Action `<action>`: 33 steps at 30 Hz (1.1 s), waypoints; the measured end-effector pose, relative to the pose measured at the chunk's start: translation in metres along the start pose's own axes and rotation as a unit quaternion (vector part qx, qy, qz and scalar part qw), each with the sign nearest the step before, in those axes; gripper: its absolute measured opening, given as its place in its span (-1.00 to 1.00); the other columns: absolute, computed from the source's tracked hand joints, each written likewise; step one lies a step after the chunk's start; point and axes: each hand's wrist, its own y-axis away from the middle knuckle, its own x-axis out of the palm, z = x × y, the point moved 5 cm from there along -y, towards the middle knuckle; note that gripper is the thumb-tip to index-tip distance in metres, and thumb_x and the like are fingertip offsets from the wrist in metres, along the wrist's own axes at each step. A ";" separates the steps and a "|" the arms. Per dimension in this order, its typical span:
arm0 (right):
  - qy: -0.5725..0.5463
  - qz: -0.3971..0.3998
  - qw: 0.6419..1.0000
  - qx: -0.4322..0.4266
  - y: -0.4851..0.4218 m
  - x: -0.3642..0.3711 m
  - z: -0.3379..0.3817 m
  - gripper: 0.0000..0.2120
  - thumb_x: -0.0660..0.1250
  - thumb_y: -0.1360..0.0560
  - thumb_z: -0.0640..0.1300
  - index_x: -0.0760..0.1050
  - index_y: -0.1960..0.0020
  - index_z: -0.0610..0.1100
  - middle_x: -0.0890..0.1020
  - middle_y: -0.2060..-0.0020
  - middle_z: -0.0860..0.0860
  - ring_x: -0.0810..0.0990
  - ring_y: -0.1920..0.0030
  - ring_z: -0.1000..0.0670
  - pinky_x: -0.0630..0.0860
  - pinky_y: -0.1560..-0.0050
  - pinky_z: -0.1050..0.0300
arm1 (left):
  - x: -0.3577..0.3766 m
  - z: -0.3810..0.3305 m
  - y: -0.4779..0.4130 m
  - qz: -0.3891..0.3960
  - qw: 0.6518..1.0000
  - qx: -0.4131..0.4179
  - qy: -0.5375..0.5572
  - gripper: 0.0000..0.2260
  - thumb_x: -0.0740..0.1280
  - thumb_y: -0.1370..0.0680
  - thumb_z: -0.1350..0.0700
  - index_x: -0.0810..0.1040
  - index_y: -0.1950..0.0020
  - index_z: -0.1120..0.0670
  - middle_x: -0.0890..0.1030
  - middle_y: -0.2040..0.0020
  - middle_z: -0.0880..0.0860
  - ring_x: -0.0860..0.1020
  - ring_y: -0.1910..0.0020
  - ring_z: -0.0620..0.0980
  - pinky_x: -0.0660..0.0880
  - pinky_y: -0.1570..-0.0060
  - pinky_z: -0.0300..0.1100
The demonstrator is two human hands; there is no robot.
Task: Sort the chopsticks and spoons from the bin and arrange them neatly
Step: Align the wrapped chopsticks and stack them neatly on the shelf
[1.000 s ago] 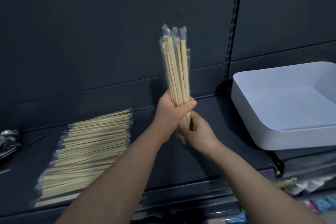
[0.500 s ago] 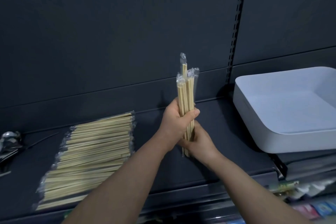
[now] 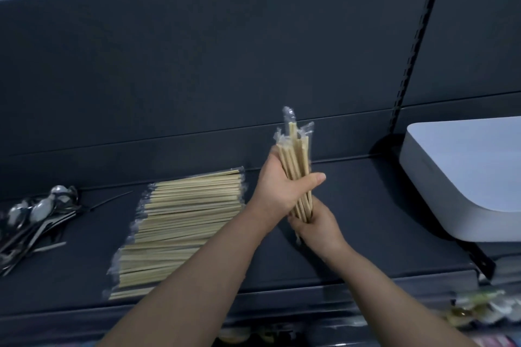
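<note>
Head view: across the dark shelf [image 3: 366, 220] I see the white bin [image 3: 451, 177] well right of my grip, the flat stack of wrapped chopsticks [image 3: 183, 220] just left of it, and the spoons [image 3: 36, 214] farther left. Against a second ago, the bundle of chopsticks [image 3: 296, 160] has slid down, with less standing above my fist. My left hand [image 3: 279, 189] wraps its middle, thumb across; my right hand [image 3: 318, 228] clasps its lower end just beneath, the bundle near upright.

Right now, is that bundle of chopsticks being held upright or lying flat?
Upright. The bundle stands nearly vertical, with the left hand gripping its middle and the right hand its lower end.
</note>
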 end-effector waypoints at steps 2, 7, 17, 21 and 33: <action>0.017 0.007 1.000 -0.001 0.002 0.011 0.006 -0.87 0.31 -0.50 -0.24 0.46 -0.03 -0.08 0.62 0.18 -0.04 0.57 0.21 0.00 0.56 0.12 -0.02 | -0.017 -0.005 0.005 -0.023 0.999 0.026 -0.001 -0.23 0.58 -0.20 -0.03 0.29 -0.32 -0.15 0.55 -0.18 -0.03 0.55 -0.19 -0.05 0.48 -0.26 0.01; 0.076 0.005 0.997 0.003 0.008 0.033 0.026 -0.85 0.28 -0.54 -0.22 0.41 -0.09 -0.08 0.59 0.09 -0.02 0.56 0.06 -0.01 0.49 0.03 0.05 | -0.066 -0.024 0.022 -0.094 0.986 0.137 0.004 -0.06 0.56 -0.37 0.19 0.04 -0.51 -0.24 0.44 -0.31 -0.06 0.48 -0.27 -0.09 0.42 -0.32 -0.10; 0.307 0.023 0.952 -0.007 0.022 0.091 0.064 -0.88 0.21 -0.56 -0.17 0.28 -0.01 -0.03 0.51 0.12 0.01 0.49 0.10 -0.06 0.33 0.18 0.12 | -0.177 0.014 0.041 -0.162 0.981 0.080 -0.070 -0.67 0.48 -0.46 0.01 0.51 -0.19 -0.05 0.56 -0.14 -0.14 0.52 -0.12 -0.14 0.47 -0.22 -0.09; 0.462 -0.013 0.885 -0.051 0.032 0.129 0.081 -0.72 0.16 -0.49 -0.33 0.34 -0.13 -0.03 0.52 -0.03 0.00 0.45 -0.09 -0.09 0.30 -0.03 0.01 | -0.228 0.060 0.063 -0.195 0.978 0.003 -0.073 -0.52 0.44 -0.49 -0.04 0.40 -0.36 0.01 0.44 -0.30 -0.08 0.40 -0.25 -0.15 0.32 -0.25 -0.23; 0.471 0.044 0.874 -0.112 0.044 0.194 0.077 -0.55 0.38 -0.44 0.14 0.39 -0.30 0.16 0.48 -0.14 0.13 0.36 -0.25 0.03 0.19 -0.29 0.03 | -0.292 0.152 0.114 -0.110 0.964 -0.085 -0.227 -0.77 0.27 -0.61 0.08 0.54 -0.24 0.09 0.50 -0.26 0.02 0.47 -0.21 -0.06 0.37 -0.23 -0.20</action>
